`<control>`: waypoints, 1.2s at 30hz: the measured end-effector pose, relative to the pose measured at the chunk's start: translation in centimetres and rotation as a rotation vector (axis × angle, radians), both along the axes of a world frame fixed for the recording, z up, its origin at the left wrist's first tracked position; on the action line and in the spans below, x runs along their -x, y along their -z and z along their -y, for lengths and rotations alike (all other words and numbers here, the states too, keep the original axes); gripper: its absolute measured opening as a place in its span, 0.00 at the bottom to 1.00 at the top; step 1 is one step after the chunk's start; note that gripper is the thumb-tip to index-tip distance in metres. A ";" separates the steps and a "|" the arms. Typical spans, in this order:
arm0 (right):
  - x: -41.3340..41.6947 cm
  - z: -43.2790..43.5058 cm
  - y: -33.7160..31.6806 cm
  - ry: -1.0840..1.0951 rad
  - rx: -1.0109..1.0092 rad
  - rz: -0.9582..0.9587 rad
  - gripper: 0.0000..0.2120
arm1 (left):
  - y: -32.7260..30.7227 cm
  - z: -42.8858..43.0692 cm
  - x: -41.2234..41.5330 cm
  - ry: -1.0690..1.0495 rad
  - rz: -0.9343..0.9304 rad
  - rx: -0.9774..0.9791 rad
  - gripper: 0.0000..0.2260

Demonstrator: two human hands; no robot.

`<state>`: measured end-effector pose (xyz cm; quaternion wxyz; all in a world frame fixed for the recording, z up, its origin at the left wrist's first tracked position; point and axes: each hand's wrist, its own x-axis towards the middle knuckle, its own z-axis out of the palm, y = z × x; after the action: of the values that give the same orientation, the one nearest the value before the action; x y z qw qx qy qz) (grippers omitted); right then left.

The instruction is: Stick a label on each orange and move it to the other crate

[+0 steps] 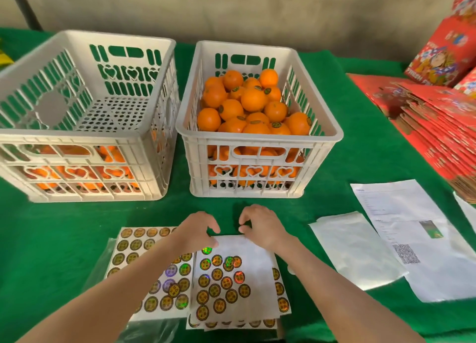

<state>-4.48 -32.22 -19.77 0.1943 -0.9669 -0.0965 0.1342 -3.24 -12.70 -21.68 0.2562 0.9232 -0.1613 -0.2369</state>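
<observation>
Lower middle of the frame, sticker sheet (247, 260): a white backing sheet lies on the green cloth (64, 239), on top of other sheets. Round, shiny gold labels (226, 282) are scattered loosely over its lower half, and its upper part is bare.
Left hand (199, 230): reaches in from the bottom edge, forearm straight, palm down. The fingers curl over the sheet's top left corner and the thumb lies on the paper beside a greenish label, so it appears to pinch the sheet's edge.
Right hand (260, 226): palm down, heel resting near the sheet's top edge. The fingers curl in toward the thumb just above the paper; whether a label sits between them cannot be told.
Full sheet (134, 244): to the left, partly under the left forearm, with labels in neat rows.
Right crate (260, 140): upper middle, heaped with oranges (253, 99), several showing a dark round label.
Left crate (77, 134): upper left, far floor bare. Oranges show only through the near wall, and no labels can be made out on them.
How the labels handle: likely paper-thin, weightless, floppy and tacky. Best lifted by one edge with a fingernail and kept from folding onto themselves.
How the oranges handle: likely firm, fairly heavy, round and apt to roll. Best cupped in the whole hand, with the label pressed flat on the dimpled skin.
Right side: a clear bag (353, 244), printed papers (401, 214), and red cartons (438, 126) stacked toward the upper right.
</observation>
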 end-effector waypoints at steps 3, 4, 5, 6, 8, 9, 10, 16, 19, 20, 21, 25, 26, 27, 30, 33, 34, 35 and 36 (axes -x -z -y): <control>0.4 -0.2 -0.2 -0.132 -0.020 -0.083 0.17 | 0.3 0.5 -0.1 -0.021 0.034 -0.021 0.12; 0.9 -0.5 0.0 -0.199 0.025 -0.084 0.19 | 0.4 0.6 -0.1 -0.030 0.032 -0.024 0.12; 1.5 -0.7 0.4 -0.252 0.067 -0.074 0.21 | 0.6 0.7 0.0 -0.040 0.029 -0.019 0.13; 2.0 -1.0 0.7 -0.288 0.096 -0.060 0.21 | 0.7 0.7 0.0 -0.049 0.031 -0.013 0.13; 2.7 -1.3 1.2 -0.311 0.100 -0.033 0.18 | 0.8 0.8 0.0 -0.053 0.045 -0.009 0.13; 2.8 -1.3 1.2 -0.304 0.082 -0.034 0.15 | 0.8 0.8 0.0 -0.051 0.056 -0.011 0.13; 2.8 -1.3 1.1 -0.294 0.061 -0.045 0.12 | 0.8 0.8 -0.1 -0.052 0.067 -0.011 0.13; 1.5 -0.7 -0.1 -0.106 -0.172 -0.121 0.07 | 0.0 1.3 -0.4 -0.107 0.106 0.104 0.09; 0.9 -0.1 -1.1 0.034 -0.329 -0.178 0.08 | -0.8 1.9 -0.3 -0.171 -0.098 0.265 0.10; 0.9 0.0 -1.1 0.063 -0.341 -0.189 0.08 | -1.0 2.1 -0.3 -0.211 -0.205 0.327 0.08; 0.8 0.2 -1.1 0.089 -0.352 -0.191 0.08 | -1.3 2.2 -0.1 -0.251 -0.303 0.391 0.07; 0.7 0.3 -0.5 0.206 -0.457 -0.198 0.07 | -1.8 2.8 0.5 -0.326 -0.353 0.474 0.02; 0.7 0.3 -0.4 0.228 -0.481 -0.213 0.09 | -1.7 2.9 0.6 -0.340 -0.322 0.475 0.02; 0.6 0.3 -0.4 0.249 -0.506 -0.232 0.10 | -1.5 2.9 0.6 -0.350 -0.297 0.483 0.03; 0.7 0.1 -0.3 0.298 -0.569 -0.265 0.11 | -1.3 2.8 0.6 -0.331 -0.275 0.497 0.06; 0.8 0.0 -0.2 0.302 -0.585 -0.280 0.11 | -1.4 2.5 0.6 -0.292 -0.284 0.498 0.06; 0.8 0.0 -0.1 0.314 -0.618 -0.293 0.10 | -1.4 2.5 0.5 -0.287 -0.299 0.489 0.05; 0.7 -0.1 -0.2 0.342 -0.673 -0.312 0.10 | -1.4 2.4 0.5 -0.274 -0.321 0.465 0.04; 0.7 -0.1 -0.2 0.379 -0.732 -0.329 0.09 | -1.4 2.4 0.5 -0.246 -0.339 0.425 0.03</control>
<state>-5.19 -32.13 -19.54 0.5578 -0.8008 0.0735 0.2055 -3.74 -15.14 -20.25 0.4936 0.8088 -0.0491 -0.3158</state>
